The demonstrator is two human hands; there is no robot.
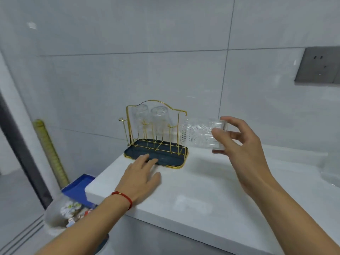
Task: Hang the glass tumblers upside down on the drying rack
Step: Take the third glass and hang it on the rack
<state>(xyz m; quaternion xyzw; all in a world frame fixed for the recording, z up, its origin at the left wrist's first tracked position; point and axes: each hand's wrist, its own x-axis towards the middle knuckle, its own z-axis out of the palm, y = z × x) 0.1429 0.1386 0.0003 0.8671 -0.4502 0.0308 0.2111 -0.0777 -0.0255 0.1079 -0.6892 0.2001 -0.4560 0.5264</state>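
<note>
A gold wire drying rack (156,126) with a dark tray base (165,159) stands on the white counter against the tiled wall. Two clear glass tumblers (160,118) hang upside down on its rear pegs; the front pegs are bare. My right hand (239,142) holds a patterned glass tumbler (200,135) on its side, mouth pointing left, just right of the rack's right-hand peg. My left hand (141,173) lies flat on the counter, fingertips touching the tray's front edge, with a red string bracelet on the wrist.
The white counter (202,199) ends at a front edge on the left. Below it stand a bin with rubbish (62,212) and a blue box (79,188). A grey wall socket (318,65) is at the upper right. A sink rim (331,175) shows at the far right.
</note>
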